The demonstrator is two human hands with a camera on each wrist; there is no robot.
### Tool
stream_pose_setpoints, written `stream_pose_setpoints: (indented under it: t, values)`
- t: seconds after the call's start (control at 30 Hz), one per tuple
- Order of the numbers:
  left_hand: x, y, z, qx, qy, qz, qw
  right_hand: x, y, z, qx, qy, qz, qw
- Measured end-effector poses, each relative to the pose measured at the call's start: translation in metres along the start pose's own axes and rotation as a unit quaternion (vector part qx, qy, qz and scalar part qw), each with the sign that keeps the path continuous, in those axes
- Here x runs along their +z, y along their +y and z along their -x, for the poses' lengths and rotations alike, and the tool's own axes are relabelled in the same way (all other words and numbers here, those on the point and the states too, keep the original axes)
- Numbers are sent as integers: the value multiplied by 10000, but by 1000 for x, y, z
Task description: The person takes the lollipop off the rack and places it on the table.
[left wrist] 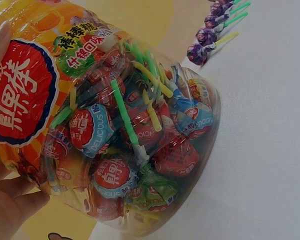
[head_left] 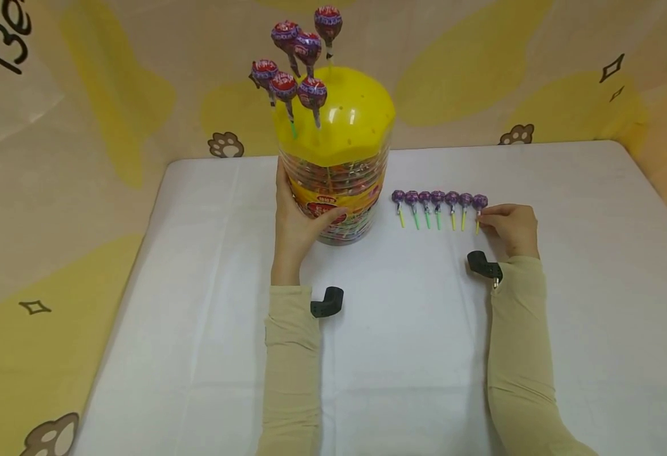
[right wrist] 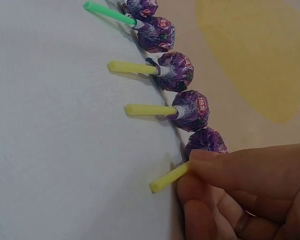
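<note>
Purple lollipop [right wrist: 206, 139] between the right fingers [right wrist: 235, 171]

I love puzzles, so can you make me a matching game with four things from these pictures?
Things:
1. Lid
2. Left hand
3. Right hand
4. Tabletop

Clues:
A. Pinches a purple-wrapped lollipop
B. White
C. Holds the jar
D. Yellow

Right pairs: 1-D, 2-C, 3-A, 4-B
</note>
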State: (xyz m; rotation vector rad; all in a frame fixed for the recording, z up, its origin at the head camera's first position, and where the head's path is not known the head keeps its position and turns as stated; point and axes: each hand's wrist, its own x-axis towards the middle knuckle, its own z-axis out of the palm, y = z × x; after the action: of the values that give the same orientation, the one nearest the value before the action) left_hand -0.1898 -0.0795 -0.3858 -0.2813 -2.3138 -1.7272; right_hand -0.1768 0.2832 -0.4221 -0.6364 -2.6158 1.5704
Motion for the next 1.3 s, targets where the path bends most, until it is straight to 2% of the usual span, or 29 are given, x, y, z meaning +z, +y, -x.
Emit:
stream_pose_setpoints:
  t: [0.13,0.27,0.43,0.53,0.77,1.0,1.13,1.3]
  values:
    - [-2,0,0,-25,-1,11,10000,1,-2,1,-8,186,326,9993]
    - [-3,0,1,-76,5,-38,10000,2,-4,2,41,549,462,9974]
    - [-4,1,2,-119,10,-69,9999,6,-10,1,28,754,-337,9966]
    - [-5,0,2,-69,40,-73,9999,7,-14,2,25,793,-930,9925]
    - [-7,-1,2,-17,68,-50,10000,14,-30,9,-193,881,-1355,9867]
    - [-9,-1,1,41,87,-65,9999,20,-53,20,-763,776,-2282,9675]
    - [-7,-1,0,-5,80,-73,9999,22,-68,28,-1184,724,-2917,9464]
    - [-1,-2,1,-140,3,-89,9999,25,-91,39,-1695,623,-3339,9252]
